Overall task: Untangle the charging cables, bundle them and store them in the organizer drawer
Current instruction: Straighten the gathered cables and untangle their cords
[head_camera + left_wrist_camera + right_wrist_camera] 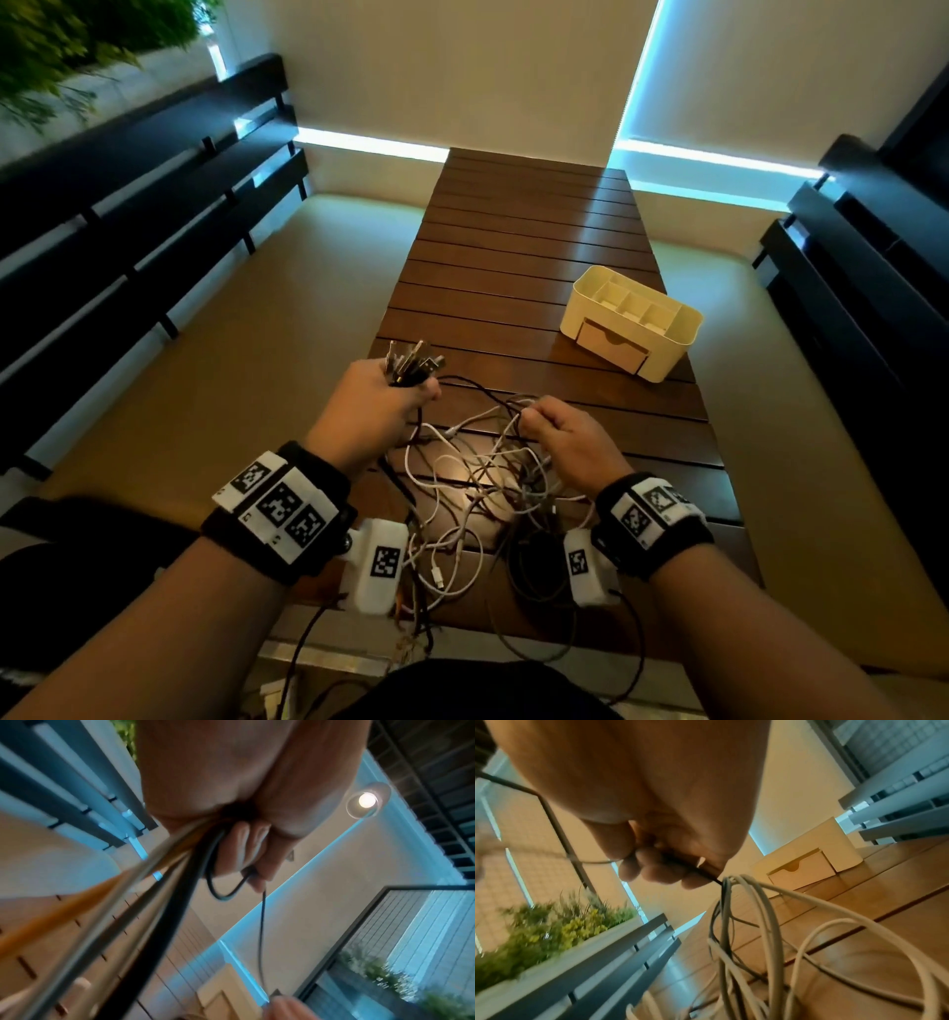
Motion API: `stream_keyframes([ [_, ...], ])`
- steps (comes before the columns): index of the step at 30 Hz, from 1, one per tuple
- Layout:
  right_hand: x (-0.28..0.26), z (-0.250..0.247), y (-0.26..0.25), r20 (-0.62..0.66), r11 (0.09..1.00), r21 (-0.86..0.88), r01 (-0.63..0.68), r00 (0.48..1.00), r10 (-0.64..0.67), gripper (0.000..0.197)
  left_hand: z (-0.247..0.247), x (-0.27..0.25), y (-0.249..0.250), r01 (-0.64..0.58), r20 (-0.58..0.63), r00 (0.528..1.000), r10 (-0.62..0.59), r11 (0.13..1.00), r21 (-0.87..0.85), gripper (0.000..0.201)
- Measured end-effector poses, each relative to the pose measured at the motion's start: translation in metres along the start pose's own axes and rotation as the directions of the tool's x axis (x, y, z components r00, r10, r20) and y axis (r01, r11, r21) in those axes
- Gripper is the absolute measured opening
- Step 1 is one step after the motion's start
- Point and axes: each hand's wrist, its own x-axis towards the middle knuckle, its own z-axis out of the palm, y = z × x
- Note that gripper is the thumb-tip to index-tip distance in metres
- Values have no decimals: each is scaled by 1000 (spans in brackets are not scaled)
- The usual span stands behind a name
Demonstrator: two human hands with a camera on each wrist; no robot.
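Observation:
A tangle of white, black and brown charging cables lies on the near end of the slatted wooden table. My left hand grips a bunch of cable ends, plugs sticking up above the fist; the left wrist view shows the bundle running out of the curled fingers. My right hand pinches a thin dark cable lifted out of the tangle, with white loops hanging below it. The cream organizer stands to the right farther back, its drawer closed.
Dark slatted benches flank the table on both sides. A planter with green foliage sits at the far left. Some cables hang over the table's near edge toward my lap.

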Motion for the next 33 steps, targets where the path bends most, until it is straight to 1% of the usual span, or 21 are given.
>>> stream_keyframes([
  [2,3,-9,-3,-22,997,-67,27,999,-29,20,-6,5,-5,14,-93,996,3,984,177,17],
  [3,5,-12,-4,0,990,-134,47,999,-48,18,-9,7,-6,10,-146,989,23,975,221,20],
  [5,7,-14,-6,85,952,-293,94,994,-72,17,-13,9,-1,-21,-215,974,76,968,250,20],
  [6,8,-13,-8,124,925,-358,131,988,-92,18,-11,9,2,-49,-208,973,103,966,252,20],
  [8,10,-9,-13,160,888,-403,224,972,-173,20,-2,7,7,-124,-124,979,160,957,261,24],
  [10,10,-6,-24,167,876,-377,301,952,-256,19,10,6,7,-191,0,980,199,938,289,21],
  [13,9,-6,-41,145,877,-320,358,933,-328,17,25,11,-3,-238,145,968,204,931,277,23],
  [16,6,-12,-53,87,888,-245,388,921,-379,13,29,13,-10,-264,251,947,201,931,252,21],
  [18,6,-14,-56,54,905,-201,375,927,-372,11,26,13,-12,-250,296,939,178,941,229,22],
  [20,5,-14,-55,29,920,-167,354,935,-354,10,25,12,-12,-234,285,944,168,948,217,18],
  [22,4,-12,-53,13,941,-123,316,948,-317,12,23,13,-11,-209,200,965,170,960,189,16],
  [24,4,-7,-44,17,967,-83,242,970,-241,18,18,13,-8,-158,107,984,145,979,131,17],
  [25,4,-4,-37,25,977,-82,199,980,-198,21,14,13,-6,-130,83,989,124,989,71,18],
  [27,1,1,-22,40,986,-106,127,992,-124,26,3,13,1,-90,70,993,94,994,-59,19],
  [29,-2,5,-14,41,988,-122,95,995,-90,28,-5,13,6,-87,53,994,92,992,-91,20],
  [31,-4,6,-16,41,988,-117,104,994,-100,27,-6,12,6,-117,38,992,120,991,-66,19],
  [33,-4,5,-25,59,986,-104,127,991,-121,23,0,11,3,-161,48,986,161,987,-15,15],
])
